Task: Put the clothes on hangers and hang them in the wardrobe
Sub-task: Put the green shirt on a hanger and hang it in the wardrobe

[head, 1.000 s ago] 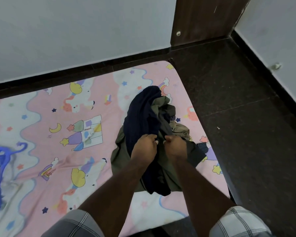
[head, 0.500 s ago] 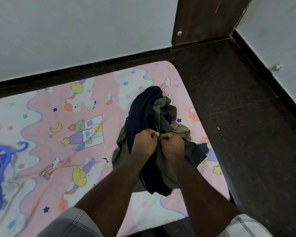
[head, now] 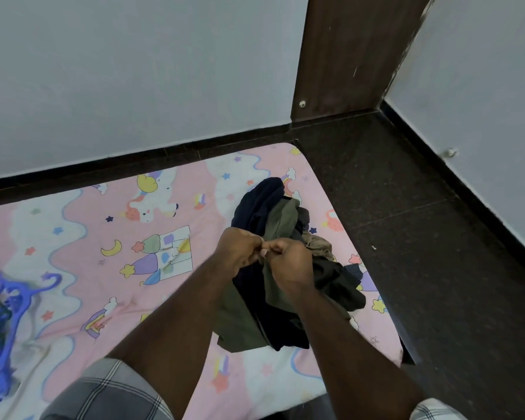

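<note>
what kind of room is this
Likely a bedroom: a mattress under a pink cartoon-print sheet on the dark stone floor, a pile of dark clothes, and blue plastic hangers.

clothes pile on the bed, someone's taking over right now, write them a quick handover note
Left hand: pinching cloth at the top of the clothes pile.
Right hand: pinching the same spot, fingertips meeting the left.
Pile (navy, olive and black garments) sits near the right edge of the bed.
Blue hangers lie at the bed's far left, untouched.
Done: nothing is on a hanger yet.
Left: separate one garment, put it on a hanger, hang it; repeat. The wardrobe is not in view.
</note>
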Available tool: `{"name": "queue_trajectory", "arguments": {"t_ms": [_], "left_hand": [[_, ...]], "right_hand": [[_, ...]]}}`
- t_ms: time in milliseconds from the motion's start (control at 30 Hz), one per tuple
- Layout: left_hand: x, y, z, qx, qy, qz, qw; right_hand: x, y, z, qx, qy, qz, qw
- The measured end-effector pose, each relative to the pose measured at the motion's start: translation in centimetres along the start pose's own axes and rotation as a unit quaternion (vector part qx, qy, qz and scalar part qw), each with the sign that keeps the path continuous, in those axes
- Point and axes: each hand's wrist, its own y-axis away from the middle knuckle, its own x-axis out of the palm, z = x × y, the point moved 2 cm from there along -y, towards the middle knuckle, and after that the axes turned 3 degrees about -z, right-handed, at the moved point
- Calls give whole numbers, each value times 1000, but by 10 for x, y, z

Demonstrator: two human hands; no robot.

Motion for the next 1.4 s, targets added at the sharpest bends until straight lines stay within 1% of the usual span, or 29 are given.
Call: {"name": "queue_trajectory", "arguments": {"t_ms": [100, 200, 267, 367, 433, 500, 567, 633, 733, 800, 900, 967, 1033, 1100, 1133, 1200, 1233, 1267, 1300, 1400], "left_hand": [[-17, 8, -5, 15, 16, 7, 1000], [-34, 16, -13, 28, -26, 13, 999], [-45, 22, -17, 40, -63, 6, 997], [-65, 33, -14, 68, -68, 7, 995], [-77, 41, -11, 90, -59, 30, 994], [-92, 49, -7, 114, -55, 61, 990], [-110, 56, -5, 132, -45, 86, 986], [-132, 62, -3, 144, -32, 106, 983], [-168, 72, 2, 161, -33, 122, 979], [-192, 80, 6, 168, -34, 117, 978], [-230, 87, 17, 175, -37, 72, 981], [-259, 90, 27, 176, -25, 13, 984], [-288, 91, 39, 173, -3, -60, 983], [-316, 92, 55, 164, 6, -152, 975], [-329, 92, 64, 155, 3, -211, 965], [-353, 96, 82, 119, -26, -332, 935], [-361, 99, 91, 102, -49, -369, 923], [-366, 103, 99, 89, -68, -384, 916], [-368, 106, 107, 86, -81, -384, 916], [-355, 112, 125, 104, -135, -359, 918]], "right_hand": [[8, 13, 17, -33, -3, -15, 999], [17, 26, 32, -53, 4, -26, 998], [18, 31, 36, -37, 3, -22, 999], [12, 32, 39, 7, 3, -43, 999], [6, 28, 41, 26, 25, -54, 998], [2, 23, 47, 27, 70, -55, 996], [2, 20, 56, 12, 133, -40, 990], [8, 19, 65, -15, 187, -9, 982], [29, 23, 82, -50, 224, 44, 972], [46, 29, 94, -62, 235, 51, 969], [66, 50, 116, -101, 215, 16, 971], [81, 65, 137, -139, 201, 1, 970], [103, 81, 164, -188, 171, 12, 967], [131, 102, 193, -248, 122, 49, 960], [145, 112, 204, -271, 95, 79, 955], [169, 130, 215, -271, 70, 162, 946], [177, 134, 213, -257, 79, 196, 943], [182, 135, 208, -246, 99, 216, 940], [184, 135, 200, -237, 126, 225, 937], [178, 130, 170, -212, 212, 222, 928]]}}
